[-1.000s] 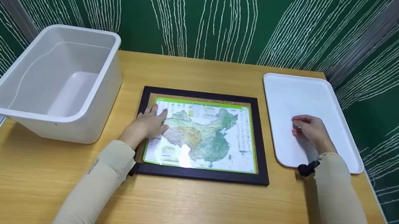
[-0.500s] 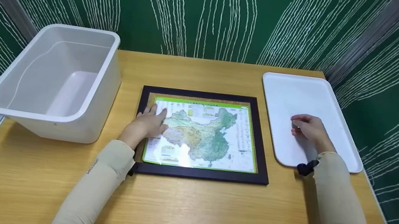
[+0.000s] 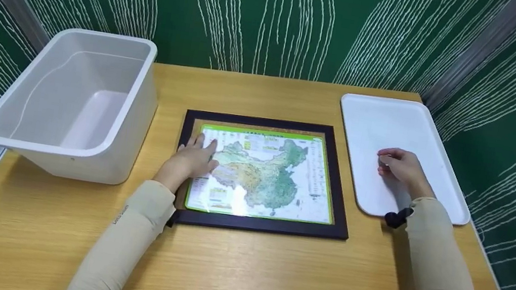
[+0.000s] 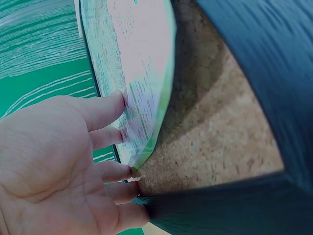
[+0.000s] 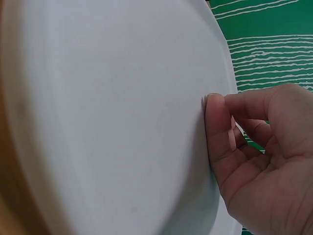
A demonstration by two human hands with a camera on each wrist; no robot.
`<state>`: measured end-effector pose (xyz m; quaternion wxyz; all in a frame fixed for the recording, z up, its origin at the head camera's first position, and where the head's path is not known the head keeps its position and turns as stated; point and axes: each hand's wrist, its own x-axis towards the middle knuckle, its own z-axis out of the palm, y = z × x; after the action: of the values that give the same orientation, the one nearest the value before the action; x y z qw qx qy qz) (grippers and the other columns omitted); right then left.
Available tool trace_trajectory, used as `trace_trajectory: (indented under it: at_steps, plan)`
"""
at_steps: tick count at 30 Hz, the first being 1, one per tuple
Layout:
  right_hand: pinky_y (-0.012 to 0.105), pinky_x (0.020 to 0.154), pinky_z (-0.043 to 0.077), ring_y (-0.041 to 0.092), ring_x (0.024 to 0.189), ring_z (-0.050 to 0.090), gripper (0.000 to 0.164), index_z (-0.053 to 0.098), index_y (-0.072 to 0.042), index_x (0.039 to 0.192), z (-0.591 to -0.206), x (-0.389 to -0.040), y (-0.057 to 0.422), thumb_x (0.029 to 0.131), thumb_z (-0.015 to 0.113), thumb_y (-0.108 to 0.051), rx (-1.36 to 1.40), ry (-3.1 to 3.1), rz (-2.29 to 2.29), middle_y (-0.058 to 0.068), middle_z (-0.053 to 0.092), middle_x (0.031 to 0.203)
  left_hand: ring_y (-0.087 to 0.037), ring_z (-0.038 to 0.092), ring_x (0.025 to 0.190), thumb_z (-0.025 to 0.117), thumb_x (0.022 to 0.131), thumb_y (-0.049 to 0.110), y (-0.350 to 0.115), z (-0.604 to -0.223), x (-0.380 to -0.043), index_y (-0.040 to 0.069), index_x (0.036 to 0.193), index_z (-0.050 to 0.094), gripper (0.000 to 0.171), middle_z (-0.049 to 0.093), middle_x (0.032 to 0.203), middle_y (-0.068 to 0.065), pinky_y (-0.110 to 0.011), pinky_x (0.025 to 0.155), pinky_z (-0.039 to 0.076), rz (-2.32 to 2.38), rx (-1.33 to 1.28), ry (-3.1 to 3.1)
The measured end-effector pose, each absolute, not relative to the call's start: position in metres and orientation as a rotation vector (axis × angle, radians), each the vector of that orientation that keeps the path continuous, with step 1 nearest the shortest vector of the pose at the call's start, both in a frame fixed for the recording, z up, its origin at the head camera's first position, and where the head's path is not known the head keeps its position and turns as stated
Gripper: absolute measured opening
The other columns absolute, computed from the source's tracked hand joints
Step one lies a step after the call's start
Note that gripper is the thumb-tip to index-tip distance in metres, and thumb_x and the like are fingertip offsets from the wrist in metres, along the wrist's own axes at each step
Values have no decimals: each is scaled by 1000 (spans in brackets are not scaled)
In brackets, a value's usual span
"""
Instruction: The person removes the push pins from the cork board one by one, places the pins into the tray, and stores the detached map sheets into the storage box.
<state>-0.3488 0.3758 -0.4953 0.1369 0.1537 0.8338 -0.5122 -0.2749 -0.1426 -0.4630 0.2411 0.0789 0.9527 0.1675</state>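
Note:
My left hand (image 3: 189, 163) rests with spread fingers on the left part of a map sheet (image 3: 253, 175) with a green border. The sheet lies on a cork board with a black frame (image 3: 266, 225). In the left wrist view the fingertips touch the edge of the map sheet (image 4: 142, 88), and bare cork (image 4: 220, 132) shows beside it. My right hand (image 3: 402, 169) is over the white tray (image 3: 376, 124), thumb and index fingertips pressed together. In the right wrist view, this hand (image 5: 264, 161) is close to the tray surface; no held thing can be made out.
A deep white plastic tub (image 3: 135, 147) stands on the wooden table (image 3: 243, 276) at the left. Green walls (image 3: 301, 23) with white wavy lines enclose the back and sides. Glare covers part of the map's lower left.

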Motion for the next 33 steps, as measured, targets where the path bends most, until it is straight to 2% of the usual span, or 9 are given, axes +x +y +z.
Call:
trace_trajectory:
  at_steps: [8,16,25,33]
  plan:
    - [23,72,57,8,78,63,41,51,2,137,-496,-349,376,106,55,-25,441,2397,-1527,4,59,105,-40,-6,154,41,109,39,-142,-464,-274,13,164,14,66,-4,167,-24,-57,122,5,457,212,2615]
    - [23,70,58,6,74,64,52,52,3,131,-497,-347,377,109,40,-42,393,2436,-1547,6,58,107,-40,-8,154,41,109,38,-143,-462,-274,12,164,14,66,-5,167,-24,-58,122,4,483,227,2609]
    - [24,70,59,7,73,64,49,53,2,126,-498,-347,377,109,39,-42,406,2414,-1567,4,58,100,-40,-8,154,41,109,38,-142,-463,-273,12,164,15,66,-5,167,-24,-58,122,4,490,220,2611]
    - [23,71,58,7,74,65,50,53,1,128,-497,-347,378,109,39,-42,397,2422,-1548,4,59,102,-41,-6,154,41,109,38,-142,-464,-275,11,164,16,66,-4,167,-24,-58,122,4,482,226,2619]
